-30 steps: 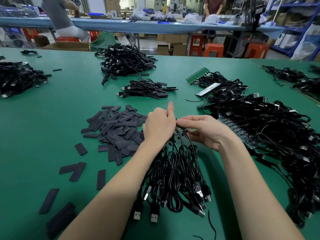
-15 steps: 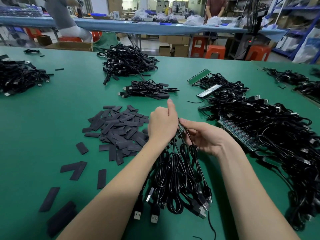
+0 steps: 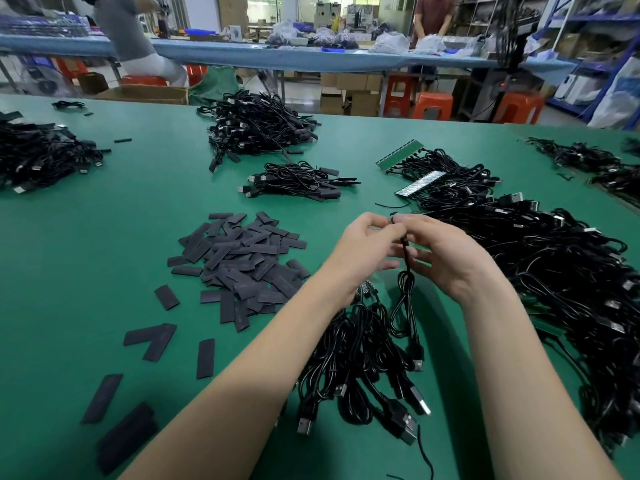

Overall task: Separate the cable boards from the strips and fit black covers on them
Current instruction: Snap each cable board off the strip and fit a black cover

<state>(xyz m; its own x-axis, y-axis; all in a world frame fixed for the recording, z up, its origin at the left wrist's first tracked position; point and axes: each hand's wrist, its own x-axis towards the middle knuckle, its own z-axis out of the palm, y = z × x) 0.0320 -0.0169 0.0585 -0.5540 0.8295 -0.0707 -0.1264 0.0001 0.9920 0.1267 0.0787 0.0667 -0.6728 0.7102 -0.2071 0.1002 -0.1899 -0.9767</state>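
Green bench (image 3: 104,258) carries a pile of black covers (image 3: 242,261) left of the hands. Left hand (image 3: 367,251) and right hand (image 3: 446,258) both pinch one cable (image 3: 405,271) at its top end, above a cable bundle (image 3: 360,362) near the person.

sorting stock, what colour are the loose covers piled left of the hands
Black, matte; the covers show best in the head view.

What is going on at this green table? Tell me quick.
A person is working through USB cables. Both hands, left hand and right hand, pinch the top end of one black cable, lifted so it hangs above the bundle of cables lying between the forearms. A pile of black covers waits to the left, and a big heap of cables still on green strips lies to the right. No cover is visibly on this cable yet.
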